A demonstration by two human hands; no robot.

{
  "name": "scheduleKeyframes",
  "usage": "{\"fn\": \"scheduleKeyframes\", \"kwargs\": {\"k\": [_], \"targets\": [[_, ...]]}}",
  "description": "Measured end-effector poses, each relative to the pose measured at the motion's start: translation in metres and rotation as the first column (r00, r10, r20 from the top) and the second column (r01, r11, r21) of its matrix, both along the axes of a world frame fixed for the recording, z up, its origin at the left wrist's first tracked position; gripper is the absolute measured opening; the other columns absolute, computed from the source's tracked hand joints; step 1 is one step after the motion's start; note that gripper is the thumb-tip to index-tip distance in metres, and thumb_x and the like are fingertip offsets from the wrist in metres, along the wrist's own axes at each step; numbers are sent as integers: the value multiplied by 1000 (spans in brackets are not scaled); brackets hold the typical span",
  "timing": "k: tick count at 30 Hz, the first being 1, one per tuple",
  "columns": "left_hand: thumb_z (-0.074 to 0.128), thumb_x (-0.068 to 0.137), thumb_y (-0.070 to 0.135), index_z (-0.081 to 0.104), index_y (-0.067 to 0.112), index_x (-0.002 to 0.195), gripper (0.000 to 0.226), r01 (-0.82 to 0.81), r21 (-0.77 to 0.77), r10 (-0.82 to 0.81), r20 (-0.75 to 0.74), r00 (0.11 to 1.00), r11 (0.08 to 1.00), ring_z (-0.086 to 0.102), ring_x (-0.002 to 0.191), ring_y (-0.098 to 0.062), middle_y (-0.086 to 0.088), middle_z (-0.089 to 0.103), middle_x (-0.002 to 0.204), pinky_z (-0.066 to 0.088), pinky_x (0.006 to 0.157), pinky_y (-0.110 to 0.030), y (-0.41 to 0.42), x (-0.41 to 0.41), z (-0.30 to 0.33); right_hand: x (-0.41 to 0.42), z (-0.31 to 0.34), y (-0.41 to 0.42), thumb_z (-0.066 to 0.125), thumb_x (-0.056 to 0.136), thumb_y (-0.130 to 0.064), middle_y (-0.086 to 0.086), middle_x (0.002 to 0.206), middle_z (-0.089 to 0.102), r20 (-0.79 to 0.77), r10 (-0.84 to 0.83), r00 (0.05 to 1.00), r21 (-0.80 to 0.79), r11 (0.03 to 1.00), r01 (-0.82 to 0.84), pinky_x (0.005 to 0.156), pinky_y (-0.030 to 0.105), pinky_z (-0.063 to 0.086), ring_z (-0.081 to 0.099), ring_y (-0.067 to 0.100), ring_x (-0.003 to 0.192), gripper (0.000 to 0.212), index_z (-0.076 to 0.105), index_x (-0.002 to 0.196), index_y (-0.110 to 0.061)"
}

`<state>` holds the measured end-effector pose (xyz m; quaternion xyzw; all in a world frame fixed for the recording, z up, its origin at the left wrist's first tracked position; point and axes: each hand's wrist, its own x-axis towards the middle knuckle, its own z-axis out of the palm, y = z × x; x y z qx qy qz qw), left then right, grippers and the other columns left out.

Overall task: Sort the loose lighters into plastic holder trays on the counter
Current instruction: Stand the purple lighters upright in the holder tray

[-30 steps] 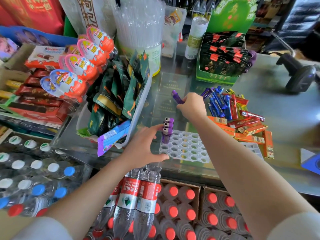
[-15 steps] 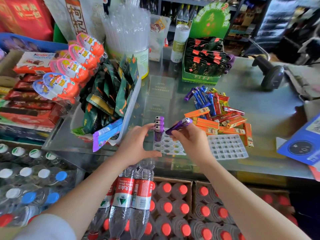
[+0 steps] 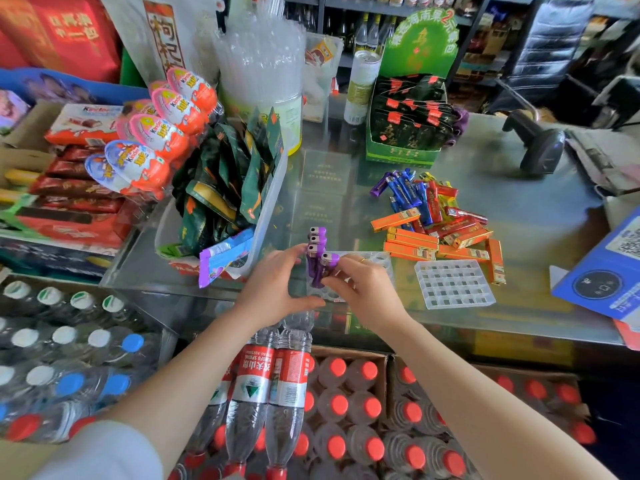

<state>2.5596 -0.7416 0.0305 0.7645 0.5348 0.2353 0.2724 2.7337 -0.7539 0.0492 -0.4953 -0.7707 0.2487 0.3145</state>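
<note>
A clear holder tray [image 3: 379, 259] lies on the glass counter, mostly under my hands. Three purple lighters [image 3: 317, 239] stand upright in its left column. My right hand [image 3: 367, 289] grips a fourth purple lighter [image 3: 323, 270], upright over the tray just in front of those three. My left hand [image 3: 273, 285] rests on the tray's left edge with thumb and fingers around its corner. A pile of loose lighters [image 3: 433, 216], blue, purple, red and orange, lies to the right. A second, empty tray [image 3: 453, 284] sits right of my right hand.
A clear bin of green snack packets [image 3: 228, 188] stands left of the tray. A green display box [image 3: 407, 129] and a barcode scanner [image 3: 536, 143] sit at the back. A blue box [image 3: 609, 271] lies at the right edge. Water bottles [image 3: 273, 389] stand below the counter front.
My right hand has brought the purple lighter from the pile to the tray and turned it from slanted to upright beside the three standing ones. My left hand stayed on the tray.
</note>
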Motion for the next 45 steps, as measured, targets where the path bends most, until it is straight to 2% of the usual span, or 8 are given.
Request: {"fn": "scheduleKeyframes", "kwargs": {"k": [7, 14, 19, 24, 31, 36, 39, 45], "targets": [[80, 60, 44, 46, 25, 124, 75, -7, -5, 7, 8, 1000, 1000, 42, 94, -9, 2, 54, 103, 36, 79, -29, 0, 0, 1, -4, 1, 2, 56, 79, -21, 11, 68, 63, 291, -56, 955, 222, 975, -11, 40, 34, 44, 58, 31, 52, 19, 59, 75, -3], [79, 59, 47, 46, 29, 122, 73, -11, -16, 11, -2, 1000, 1000, 49, 99, -15, 3, 58, 105, 42, 82, -35, 1, 1, 0, -4, 1, 6, 56, 81, -21, 9, 59, 60, 317, 46, 947, 222, 967, -122, 36, 30, 38, 53, 30, 43, 19, 57, 72, -4], [80, 58, 47, 47, 30, 121, 73, -3, -15, 3, 8, 1000, 1000, 50, 98, -14, 4, 60, 103, 42, 81, -34, 3, 1, 1, -4, -7, 9, 58, 76, -25, 8, 56, 60, 297, -46, 954, 247, 968, -30, 39, 28, 37, 54, 30, 45, 23, 57, 65, -5], [77, 60, 47, 45, 28, 125, 75, -11, -27, 10, -7, 1000, 1000, 50, 100, -13, 2, 59, 105, 41, 82, -32, 3, 1, 0, -2, -16, 7, 47, 82, -30, 4, 65, 63, 313, -82, 946, 242, 970, 4, 42, 27, 42, 59, 26, 59, 26, 60, 70, -10], [77, 61, 46, 38, 26, 130, 81, 21, -96, -23, -17, 1000, 995, 48, 108, -17, 3, 56, 118, 41, 93, -39, 9, 3, 4, 27, 7, 40, 53, 88, -8, 10, 96, 62, 186, -144, 972, 122, 985, 122, 60, 31, 51, 53, 15, 73, 9, 61, 91, -5], [76, 64, 40, 33, 34, 130, 80, 90, -142, -95, -34, 995, 986, 45, 111, -15, 10, 53, 119, 40, 95, -40, 22, 7, 12, 32, 19, 96, 38, 93, -4, 15, 113, 55, 317, -398, 861, 9, 909, 417, 70, 30, 42, 57, 29, 91, 22, 55, 108, -2], [75, 62, 41, 38, 37, 123, 71, 98, -129, -103, -34, 994, 987, 47, 106, -16, 16, 53, 110, 40, 94, -41, 29, 8, 11, 34, 18, 124, 40, 88, 4, 19, 116, 52, 528, -391, 754, -49, 872, 486, 71, 37, 42, 53, 34, 101, 27, 47, 113, -2], [70, 61, 46, 37, 49, 111, 60, 104, -117, -109, -36, 993, 988, 47, 99, -13, 19, 52, 102, 40, 92, -40, 33, 5, 5, 32, 16, 154, 39, 89, -1, 22, 120, 48, 697, -357, 621, -32, 850, 525, 67, 42, 40, 50, 42, 108, 29, 47, 117, -4]]}}
